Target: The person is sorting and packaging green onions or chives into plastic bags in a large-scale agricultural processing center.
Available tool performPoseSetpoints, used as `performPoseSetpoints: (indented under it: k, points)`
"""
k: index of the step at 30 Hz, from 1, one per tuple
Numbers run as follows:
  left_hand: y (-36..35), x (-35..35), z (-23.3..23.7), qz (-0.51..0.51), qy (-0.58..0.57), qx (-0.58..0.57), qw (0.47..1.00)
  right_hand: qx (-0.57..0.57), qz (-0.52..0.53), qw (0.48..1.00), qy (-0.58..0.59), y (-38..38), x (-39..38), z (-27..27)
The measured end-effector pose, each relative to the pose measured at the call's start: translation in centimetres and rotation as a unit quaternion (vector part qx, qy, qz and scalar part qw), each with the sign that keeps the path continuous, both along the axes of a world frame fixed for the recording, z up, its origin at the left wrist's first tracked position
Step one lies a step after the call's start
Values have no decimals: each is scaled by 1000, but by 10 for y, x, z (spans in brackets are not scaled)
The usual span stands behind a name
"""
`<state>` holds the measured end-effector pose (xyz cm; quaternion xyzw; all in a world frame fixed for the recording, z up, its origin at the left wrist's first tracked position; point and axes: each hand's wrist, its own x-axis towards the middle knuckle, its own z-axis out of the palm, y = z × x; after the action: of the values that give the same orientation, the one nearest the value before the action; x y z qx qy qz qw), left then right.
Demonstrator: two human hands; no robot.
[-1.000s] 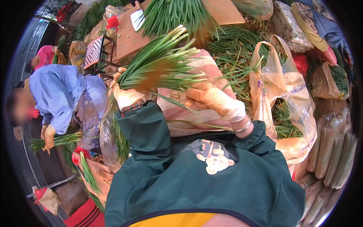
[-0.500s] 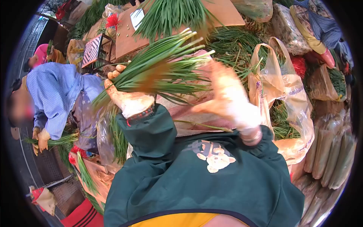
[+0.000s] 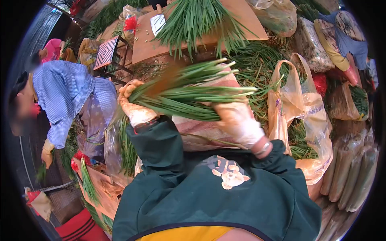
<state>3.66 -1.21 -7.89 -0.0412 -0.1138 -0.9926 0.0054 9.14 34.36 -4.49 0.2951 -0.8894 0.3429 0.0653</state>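
A bundle of long green chives (image 3: 189,94) lies across my lap, held at both ends. My left hand (image 3: 134,106), in a stained glove, grips the bundle near its leafy end. My right hand (image 3: 237,120), also gloved, closes around the bundle further along, toward the pale cut stems that point right. Under the bundle a striped pink cloth (image 3: 205,130) covers my knees. Dark green sleeves cover both my arms.
A wooden board (image 3: 144,44) with a cleaver (image 3: 157,23) and a heap of chives (image 3: 201,18) stands ahead. A yellowish plastic bag (image 3: 297,100) of greens is at right, wrapped bundles (image 3: 354,168) beyond it. A person in a blue checked shirt (image 3: 60,96) works at left.
My right hand, which was lifted and open half a second ago, has come down and closed on the bundle. The bundle has tilted flatter and shifted right.
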Motion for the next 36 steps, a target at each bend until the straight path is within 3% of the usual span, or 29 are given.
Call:
performPoseSetpoints:
  k: [2,3,4,5,6,7,8,10,11,12,13,14,15,17,18,20,21,22,24,25,27,28,30,32,35,36]
  points:
    - [-40,-15,-38,70,-87,47,993,56,-76,995,16,25,-12,-7]
    - [-54,-22,-53,-141,33,80,986,65,-66,996,12,34,-18,-13]
    - [-68,-28,-67,-340,153,51,926,71,-67,995,12,35,-14,-19]
    - [-28,-13,-33,-201,-22,-256,945,143,-8,990,-10,37,-8,-23]
    - [-3,3,-16,-36,-196,-527,826,213,50,975,-35,37,-1,-24]
    - [-19,7,-49,-163,-132,-570,794,230,83,969,-35,32,4,-19]
    - [-31,2,-50,-295,-80,-689,657,208,90,974,-2,31,7,-25]
    - [-75,-31,-82,-124,230,-887,382,285,67,955,-49,21,11,-23]
    - [-79,-55,-87,119,291,-941,128,286,64,955,-50,20,11,-26]
    - [-56,-88,-79,68,259,-936,228,310,76,947,-47,18,12,-32]
    - [-19,-119,-78,-124,152,-868,456,332,87,938,-40,16,13,-34]
    - [19,-138,-76,-280,7,-758,589,331,82,940,-29,14,11,-32]
    - [50,-148,-76,-398,-119,-654,632,312,97,945,-30,12,11,-28]
    - [92,-166,-79,-513,-288,-517,622,315,105,942,-42,13,7,-24]
    - [111,-168,-76,-463,-288,-500,673,315,95,943,-41,18,2,-23]
    - [122,-165,-86,-409,1,-556,723,208,108,970,-58,25,4,-26]
    - [119,-165,-89,-401,-111,-573,706,205,102,971,-68,27,9,-28]
    - [112,-174,-103,-380,-108,-621,676,194,87,976,-45,28,8,-30]
    - [117,-168,-49,-485,-185,-530,670,181,74,980,-30,30,8,-32]
    - [115,-172,-42,-510,-202,-532,645,198,89,974,-65,31,6,-30]
    - [99,-189,-63,-541,-70,-598,588,204,110,967,-104,32,4,-27]
    - [111,-177,-27,-542,-164,-580,585,200,109,968,-109,32,7,-32]
    - [105,-183,-41,-496,-190,-639,557,233,85,968,-40,33,12,-41]
    - [115,-164,-11,-512,-158,-489,688,209,95,970,-87,33,7,-31]
    - [125,-130,8,-481,100,-630,602,200,84,973,-73,33,8,-35]
    - [131,-116,23,-521,85,-546,650,143,75,986,-42,35,10,-39]
